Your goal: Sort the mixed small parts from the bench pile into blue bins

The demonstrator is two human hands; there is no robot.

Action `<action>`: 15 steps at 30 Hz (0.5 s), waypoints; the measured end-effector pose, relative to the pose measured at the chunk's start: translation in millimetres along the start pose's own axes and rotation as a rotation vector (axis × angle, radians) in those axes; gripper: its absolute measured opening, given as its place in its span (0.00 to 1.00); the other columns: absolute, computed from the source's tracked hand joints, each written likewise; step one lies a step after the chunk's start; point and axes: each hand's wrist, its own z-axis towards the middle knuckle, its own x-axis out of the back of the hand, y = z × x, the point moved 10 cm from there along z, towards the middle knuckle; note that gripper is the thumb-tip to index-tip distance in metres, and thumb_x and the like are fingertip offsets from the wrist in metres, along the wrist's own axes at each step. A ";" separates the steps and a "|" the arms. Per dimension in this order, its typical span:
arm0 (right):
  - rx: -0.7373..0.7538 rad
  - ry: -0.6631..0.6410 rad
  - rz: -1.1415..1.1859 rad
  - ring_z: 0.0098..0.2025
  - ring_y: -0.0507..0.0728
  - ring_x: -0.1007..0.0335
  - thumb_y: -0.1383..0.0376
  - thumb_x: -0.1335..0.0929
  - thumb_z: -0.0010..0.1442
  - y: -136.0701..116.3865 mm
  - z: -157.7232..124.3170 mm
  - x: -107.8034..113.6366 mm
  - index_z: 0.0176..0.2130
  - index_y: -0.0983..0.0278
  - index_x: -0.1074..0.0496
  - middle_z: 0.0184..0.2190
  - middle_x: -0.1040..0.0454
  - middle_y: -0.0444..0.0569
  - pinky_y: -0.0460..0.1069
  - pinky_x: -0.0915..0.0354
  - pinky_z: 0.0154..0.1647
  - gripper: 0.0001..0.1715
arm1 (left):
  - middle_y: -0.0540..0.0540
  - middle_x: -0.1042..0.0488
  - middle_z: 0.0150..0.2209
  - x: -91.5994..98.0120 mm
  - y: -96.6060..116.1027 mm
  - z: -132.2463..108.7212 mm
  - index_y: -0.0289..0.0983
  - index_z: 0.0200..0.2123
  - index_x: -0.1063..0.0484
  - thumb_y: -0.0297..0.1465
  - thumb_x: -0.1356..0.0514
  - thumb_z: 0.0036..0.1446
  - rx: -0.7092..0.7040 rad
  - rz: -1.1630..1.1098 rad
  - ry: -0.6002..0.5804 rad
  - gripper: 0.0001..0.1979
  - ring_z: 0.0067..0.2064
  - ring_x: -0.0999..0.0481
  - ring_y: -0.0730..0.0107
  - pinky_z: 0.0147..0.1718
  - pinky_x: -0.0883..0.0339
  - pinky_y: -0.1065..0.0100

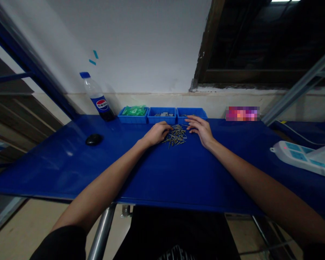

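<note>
A loose pile of thin metal rods (176,137), gold and silver and looking like drill bits, lies on the blue table (168,177). My left hand (157,133) is at the pile's left edge with its fingers curled together; what is between the fingertips, if anything, is hidden. On the other side, my right hand (200,130) has its fingers apart and slightly bent, beside the pile's right edge. Just behind stand a blue bin with short silver metal pieces (164,115) and a right-hand blue bin (199,112), whose few thin pieces are partly hidden by my right hand.
A third blue bin (134,120) holds a green plastic bag (134,110). A cola bottle (99,97) stands to its left, near a black computer mouse (94,139). A blurred-out pink box (242,113) is at the back right; a white power strip (304,157) lies far right.
</note>
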 end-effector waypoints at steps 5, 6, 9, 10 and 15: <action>0.005 -0.009 0.010 0.33 0.54 0.25 0.62 0.27 0.50 -0.3 -0.2 -0.5 0.48 0.58 0.21 0.49 0.18 0.51 0.50 0.33 0.31 0.23 | 0.38 0.24 0.44 1.5 5.7 1.1 0.34 0.50 0.21 0.22 0.46 0.66 -0.004 -0.004 0.018 0.16 0.44 0.23 0.62 0.50 0.27 0.60; 0.004 -0.008 0.012 0.33 0.54 0.25 0.61 0.27 0.50 -0.3 -0.2 -0.4 0.48 0.58 0.20 0.49 0.18 0.51 0.50 0.33 0.31 0.23 | 0.39 0.24 0.44 2.3 5.7 1.1 0.34 0.50 0.21 0.22 0.45 0.65 -0.003 -0.013 0.021 0.16 0.44 0.23 0.63 0.50 0.27 0.60; 0.004 -0.003 0.013 0.33 0.54 0.25 0.61 0.26 0.50 -0.3 -0.2 0.1 0.48 0.58 0.20 0.48 0.18 0.51 0.50 0.33 0.31 0.23 | 0.40 0.23 0.45 6.2 2.8 0.9 0.35 0.49 0.21 0.21 0.43 0.63 0.018 -0.039 0.034 0.15 0.44 0.22 0.64 0.50 0.26 0.61; 0.004 -0.005 0.013 0.33 0.54 0.25 0.61 0.26 0.50 -0.3 -0.2 0.0 0.48 0.58 0.20 0.48 0.18 0.51 0.50 0.33 0.31 0.23 | 0.40 0.23 0.45 7.8 1.6 0.8 0.35 0.49 0.21 0.21 0.42 0.62 0.026 -0.044 0.039 0.15 0.44 0.22 0.63 0.50 0.26 0.61; 0.003 -0.014 -0.025 0.34 0.55 0.25 0.61 0.27 0.51 -0.2 -0.4 -0.7 0.49 0.58 0.21 0.50 0.19 0.51 0.51 0.31 0.32 0.24 | 0.40 0.20 0.49 18.7 -4.4 1.3 0.35 0.51 0.22 0.22 0.43 0.63 0.068 -0.108 0.116 0.16 0.50 0.20 0.60 0.54 0.27 0.58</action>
